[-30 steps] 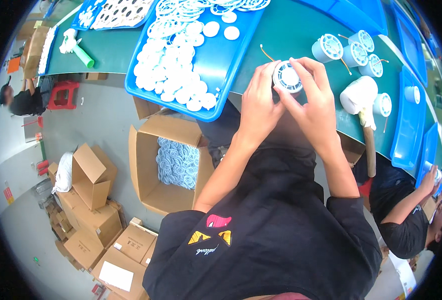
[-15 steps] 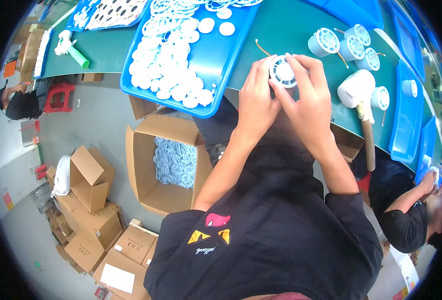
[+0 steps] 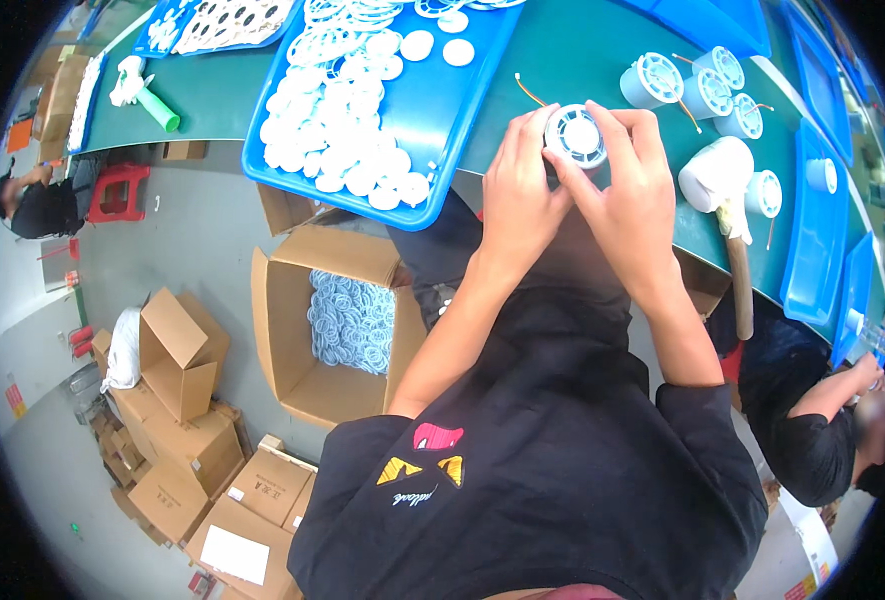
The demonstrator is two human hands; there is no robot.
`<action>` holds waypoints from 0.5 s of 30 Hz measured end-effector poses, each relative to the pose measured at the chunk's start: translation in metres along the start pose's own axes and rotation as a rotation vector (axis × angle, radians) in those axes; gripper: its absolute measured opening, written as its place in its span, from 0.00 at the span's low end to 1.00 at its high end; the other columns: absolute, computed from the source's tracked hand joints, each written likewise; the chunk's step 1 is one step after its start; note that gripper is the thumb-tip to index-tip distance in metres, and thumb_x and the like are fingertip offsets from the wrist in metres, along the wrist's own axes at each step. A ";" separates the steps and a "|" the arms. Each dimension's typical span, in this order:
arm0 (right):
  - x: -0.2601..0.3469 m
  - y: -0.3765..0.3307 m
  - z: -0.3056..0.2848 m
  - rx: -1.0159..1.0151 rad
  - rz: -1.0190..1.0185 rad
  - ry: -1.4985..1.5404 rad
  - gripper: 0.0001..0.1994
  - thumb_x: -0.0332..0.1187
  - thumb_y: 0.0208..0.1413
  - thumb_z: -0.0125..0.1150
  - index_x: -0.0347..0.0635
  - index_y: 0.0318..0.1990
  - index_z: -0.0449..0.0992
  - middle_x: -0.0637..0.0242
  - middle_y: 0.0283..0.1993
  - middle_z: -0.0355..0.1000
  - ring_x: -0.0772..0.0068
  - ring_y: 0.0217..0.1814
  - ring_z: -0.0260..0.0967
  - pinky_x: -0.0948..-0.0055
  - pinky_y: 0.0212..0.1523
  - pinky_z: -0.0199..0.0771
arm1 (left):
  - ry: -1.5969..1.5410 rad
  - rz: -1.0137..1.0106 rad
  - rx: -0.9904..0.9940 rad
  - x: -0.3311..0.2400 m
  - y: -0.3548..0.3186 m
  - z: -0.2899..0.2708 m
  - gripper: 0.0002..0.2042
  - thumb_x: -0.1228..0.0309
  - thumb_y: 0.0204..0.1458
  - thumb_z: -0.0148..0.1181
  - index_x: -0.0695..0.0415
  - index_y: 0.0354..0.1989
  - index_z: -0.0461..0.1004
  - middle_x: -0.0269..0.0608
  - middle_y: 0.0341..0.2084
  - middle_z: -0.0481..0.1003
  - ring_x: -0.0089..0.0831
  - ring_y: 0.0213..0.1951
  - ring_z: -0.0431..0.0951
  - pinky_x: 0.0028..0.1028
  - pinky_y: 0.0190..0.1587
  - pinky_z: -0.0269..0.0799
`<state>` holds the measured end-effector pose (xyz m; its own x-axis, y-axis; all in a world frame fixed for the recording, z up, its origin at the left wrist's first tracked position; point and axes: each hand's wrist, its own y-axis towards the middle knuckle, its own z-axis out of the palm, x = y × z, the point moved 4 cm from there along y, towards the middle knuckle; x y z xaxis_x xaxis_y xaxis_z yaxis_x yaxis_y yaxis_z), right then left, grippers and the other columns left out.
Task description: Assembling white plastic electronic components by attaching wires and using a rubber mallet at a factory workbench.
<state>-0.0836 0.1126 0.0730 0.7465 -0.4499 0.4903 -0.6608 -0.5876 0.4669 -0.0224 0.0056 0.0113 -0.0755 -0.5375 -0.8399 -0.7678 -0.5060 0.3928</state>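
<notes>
Between my two hands, at the near edge of the green table, is a round white plastic housing (image 3: 577, 137) with a slotted ring on its top face. An orange wire sticks out past it to the upper left. My left hand (image 3: 523, 185) wraps its left side, and my right hand (image 3: 628, 175) grips the right side with thumb and fingers. Right of my hands lies a white-headed mallet (image 3: 718, 175), its wooden handle reaching over the table edge. Beyond the mallet stand several similar white housings (image 3: 653, 80) with wires.
Left of my hands, a blue tray (image 3: 443, 120) holds many white discs and rings. An open cardboard box (image 3: 338, 395) of light-blue rings sits below the table. Blue trays (image 3: 813, 240) line the right side, where a co-worker (image 3: 813, 440) sits. Stacked cartons (image 3: 178, 450) stand at lower left.
Both hands and the housing have shifted slightly to the right. My right fingers have moved from over the housing's top toward its side, showing more of the top face.
</notes>
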 end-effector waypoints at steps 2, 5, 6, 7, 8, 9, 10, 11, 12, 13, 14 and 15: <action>0.003 0.001 0.000 0.035 0.073 -0.048 0.27 0.36 0.52 0.79 0.32 0.56 0.78 0.53 0.49 0.73 0.50 0.50 0.75 0.58 0.46 0.79 | 0.015 0.015 -0.010 0.001 0.000 0.000 0.32 0.76 0.46 0.75 0.62 0.62 0.70 0.55 0.52 0.77 0.56 0.52 0.80 0.46 0.51 0.79; 0.003 0.004 -0.002 0.068 0.109 -0.033 0.27 0.35 0.52 0.78 0.33 0.58 0.78 0.52 0.51 0.71 0.50 0.49 0.75 0.58 0.47 0.79 | 0.018 0.018 -0.017 0.001 -0.001 0.001 0.32 0.76 0.46 0.75 0.63 0.62 0.70 0.55 0.52 0.77 0.56 0.52 0.80 0.47 0.51 0.78; 0.000 0.004 0.000 0.068 0.109 -0.035 0.27 0.35 0.52 0.78 0.33 0.58 0.78 0.52 0.51 0.71 0.50 0.49 0.75 0.58 0.47 0.79 | 0.006 0.016 -0.014 0.001 0.000 0.001 0.32 0.76 0.46 0.75 0.63 0.62 0.70 0.54 0.52 0.77 0.56 0.53 0.80 0.47 0.52 0.78; -0.002 0.004 -0.001 0.021 0.045 0.012 0.27 0.33 0.52 0.77 0.33 0.59 0.77 0.52 0.52 0.70 0.53 0.49 0.75 0.59 0.46 0.79 | -0.005 0.013 -0.011 0.000 0.000 0.001 0.33 0.75 0.46 0.76 0.63 0.63 0.69 0.54 0.52 0.77 0.56 0.53 0.80 0.47 0.52 0.78; -0.004 0.004 -0.003 -0.025 -0.019 0.059 0.27 0.32 0.52 0.76 0.34 0.60 0.76 0.52 0.53 0.68 0.55 0.48 0.75 0.60 0.46 0.78 | -0.008 0.013 -0.011 -0.001 0.000 0.000 0.33 0.75 0.46 0.76 0.63 0.63 0.69 0.54 0.52 0.77 0.56 0.53 0.80 0.47 0.52 0.78; -0.006 0.003 -0.008 -0.053 0.015 0.072 0.28 0.30 0.51 0.74 0.34 0.60 0.75 0.52 0.54 0.67 0.57 0.47 0.74 0.61 0.46 0.78 | -0.004 0.011 0.001 -0.001 0.000 -0.001 0.33 0.75 0.46 0.76 0.62 0.63 0.69 0.54 0.53 0.77 0.56 0.54 0.80 0.47 0.53 0.78; -0.008 0.003 -0.015 -0.082 0.051 0.084 0.28 0.29 0.51 0.73 0.34 0.61 0.74 0.53 0.55 0.66 0.60 0.45 0.73 0.63 0.45 0.77 | 0.000 0.009 0.013 -0.002 0.000 -0.002 0.34 0.74 0.45 0.77 0.62 0.63 0.69 0.54 0.53 0.76 0.56 0.54 0.79 0.47 0.53 0.77; -0.011 0.005 -0.020 -0.131 0.118 0.073 0.28 0.28 0.50 0.73 0.34 0.59 0.73 0.55 0.52 0.67 0.63 0.42 0.70 0.65 0.45 0.76 | -0.017 -0.003 0.015 -0.002 0.000 -0.003 0.35 0.72 0.45 0.78 0.61 0.63 0.69 0.54 0.53 0.76 0.56 0.54 0.79 0.46 0.54 0.77; -0.011 0.006 -0.024 -0.128 0.116 0.075 0.28 0.28 0.50 0.73 0.34 0.59 0.73 0.55 0.52 0.67 0.63 0.42 0.70 0.65 0.45 0.76 | -0.015 -0.005 0.012 -0.002 0.000 -0.003 0.35 0.72 0.45 0.78 0.61 0.63 0.69 0.54 0.53 0.76 0.56 0.54 0.79 0.46 0.54 0.77; -0.016 0.007 -0.023 -0.028 0.227 0.164 0.27 0.29 0.49 0.73 0.35 0.58 0.72 0.55 0.51 0.68 0.63 0.41 0.69 0.65 0.45 0.76 | -0.005 0.001 0.009 -0.002 0.000 -0.003 0.34 0.72 0.45 0.78 0.61 0.63 0.69 0.53 0.53 0.77 0.56 0.54 0.79 0.46 0.54 0.77; -0.019 0.006 -0.019 0.072 0.337 0.254 0.26 0.30 0.49 0.73 0.35 0.56 0.72 0.56 0.50 0.68 0.63 0.41 0.68 0.64 0.45 0.75 | 0.007 0.007 0.006 -0.002 0.000 -0.004 0.34 0.72 0.45 0.78 0.61 0.63 0.70 0.53 0.53 0.77 0.56 0.54 0.79 0.46 0.54 0.77; -0.018 0.008 -0.015 0.123 0.251 0.236 0.24 0.33 0.50 0.72 0.36 0.54 0.71 0.54 0.48 0.70 0.58 0.42 0.71 0.61 0.46 0.76 | 0.005 0.008 0.007 -0.002 0.000 -0.003 0.34 0.72 0.45 0.78 0.61 0.63 0.70 0.53 0.53 0.77 0.56 0.54 0.79 0.46 0.54 0.77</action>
<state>-0.1035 0.1262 0.0792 0.5140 -0.4314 0.7414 -0.7962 -0.5616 0.2252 -0.0204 0.0043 0.0142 -0.0784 -0.5446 -0.8350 -0.7715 -0.4973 0.3968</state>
